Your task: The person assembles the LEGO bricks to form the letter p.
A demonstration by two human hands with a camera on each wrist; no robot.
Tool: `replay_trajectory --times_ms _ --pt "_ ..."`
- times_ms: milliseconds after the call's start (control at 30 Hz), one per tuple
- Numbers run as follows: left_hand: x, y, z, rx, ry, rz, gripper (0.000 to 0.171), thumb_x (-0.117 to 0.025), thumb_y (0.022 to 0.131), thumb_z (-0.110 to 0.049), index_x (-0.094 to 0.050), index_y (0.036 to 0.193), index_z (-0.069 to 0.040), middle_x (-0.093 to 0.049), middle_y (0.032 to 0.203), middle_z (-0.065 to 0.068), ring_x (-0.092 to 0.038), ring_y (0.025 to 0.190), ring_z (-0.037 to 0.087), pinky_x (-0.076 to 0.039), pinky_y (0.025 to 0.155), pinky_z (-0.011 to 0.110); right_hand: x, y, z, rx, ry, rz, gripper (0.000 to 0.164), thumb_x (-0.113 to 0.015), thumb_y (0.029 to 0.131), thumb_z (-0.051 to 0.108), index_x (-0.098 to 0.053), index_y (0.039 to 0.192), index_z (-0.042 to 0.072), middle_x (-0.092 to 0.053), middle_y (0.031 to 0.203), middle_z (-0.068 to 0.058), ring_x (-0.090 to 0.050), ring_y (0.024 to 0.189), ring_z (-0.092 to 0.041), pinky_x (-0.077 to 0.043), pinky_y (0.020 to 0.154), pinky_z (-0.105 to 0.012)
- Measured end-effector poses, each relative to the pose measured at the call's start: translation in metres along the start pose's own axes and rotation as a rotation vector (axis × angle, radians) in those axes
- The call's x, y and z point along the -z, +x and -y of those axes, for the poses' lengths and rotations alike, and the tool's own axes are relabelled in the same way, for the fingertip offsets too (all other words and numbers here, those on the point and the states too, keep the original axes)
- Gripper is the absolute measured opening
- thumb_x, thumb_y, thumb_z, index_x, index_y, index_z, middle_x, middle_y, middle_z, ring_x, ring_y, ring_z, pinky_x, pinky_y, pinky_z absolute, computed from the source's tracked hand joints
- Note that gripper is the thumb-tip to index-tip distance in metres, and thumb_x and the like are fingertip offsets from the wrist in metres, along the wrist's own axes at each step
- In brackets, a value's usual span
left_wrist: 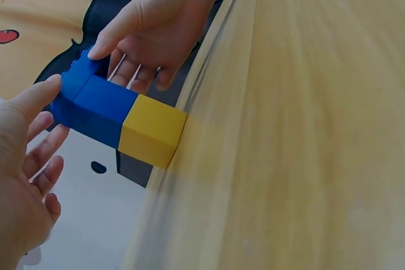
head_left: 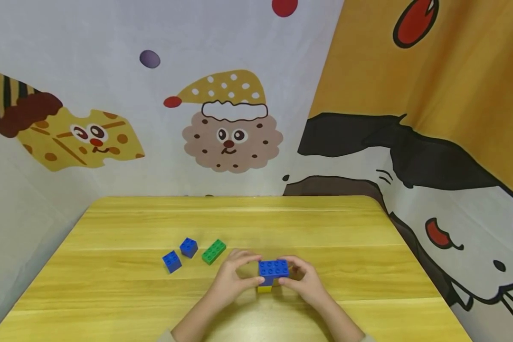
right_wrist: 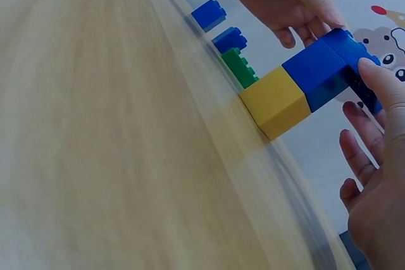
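Note:
A small stack stands on the table between the hands. At its base is a yellow brick, with a square blue brick on it. On top lies a long blue brick with two rows of studs. It juts out past the stack toward the right, its hollow underside showing in the right wrist view. My left hand pinches the left end of the long brick between thumb and fingers. At the opposite end my right hand grips it with thumb and fingers, the other fingers loosely bent.
To the left of the hands lie a green brick and two square blue bricks, one nearer and one farther. The wooden table reaches back to a printed curtain.

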State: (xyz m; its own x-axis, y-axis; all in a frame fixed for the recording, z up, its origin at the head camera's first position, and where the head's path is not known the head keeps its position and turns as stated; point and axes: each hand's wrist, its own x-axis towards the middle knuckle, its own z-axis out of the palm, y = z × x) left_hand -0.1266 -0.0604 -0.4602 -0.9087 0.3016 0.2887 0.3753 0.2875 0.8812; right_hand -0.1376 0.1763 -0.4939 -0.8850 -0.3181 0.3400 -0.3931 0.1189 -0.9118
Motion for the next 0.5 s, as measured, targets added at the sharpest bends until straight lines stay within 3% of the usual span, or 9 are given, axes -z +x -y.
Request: replay_trajectory --times_ms 267,500 --pt "0.011 -0.007 0.002 -0.014 0.024 -0.054 0.047 -0.082 0.073 -0.024 -0.068 0.117 -0.015 -0.061 0.120 -0.002 -0.050 0.114 0.021 -0.041 0.096 0.051 0.000 0.000 0.021 0.024 0.040 -0.012 0.039 -0.068 0.076 -0.017 -0.056 0.113 -0.014 -0.064 0.095 -0.008 -0.055 0.086 -0.013 -0.045 0.076 -0.031" --pt "0.023 -0.014 0.004 0.009 0.035 -0.124 0.043 -0.083 0.071 -0.014 -0.070 0.111 -0.008 -0.063 0.114 -0.010 -0.050 0.111 0.021 -0.038 0.097 0.054 0.003 -0.002 0.002 0.048 0.063 -0.029 0.041 -0.069 0.077 -0.015 -0.057 0.116 -0.011 -0.065 0.095 -0.006 -0.056 0.088 -0.013 -0.043 0.075 -0.030"
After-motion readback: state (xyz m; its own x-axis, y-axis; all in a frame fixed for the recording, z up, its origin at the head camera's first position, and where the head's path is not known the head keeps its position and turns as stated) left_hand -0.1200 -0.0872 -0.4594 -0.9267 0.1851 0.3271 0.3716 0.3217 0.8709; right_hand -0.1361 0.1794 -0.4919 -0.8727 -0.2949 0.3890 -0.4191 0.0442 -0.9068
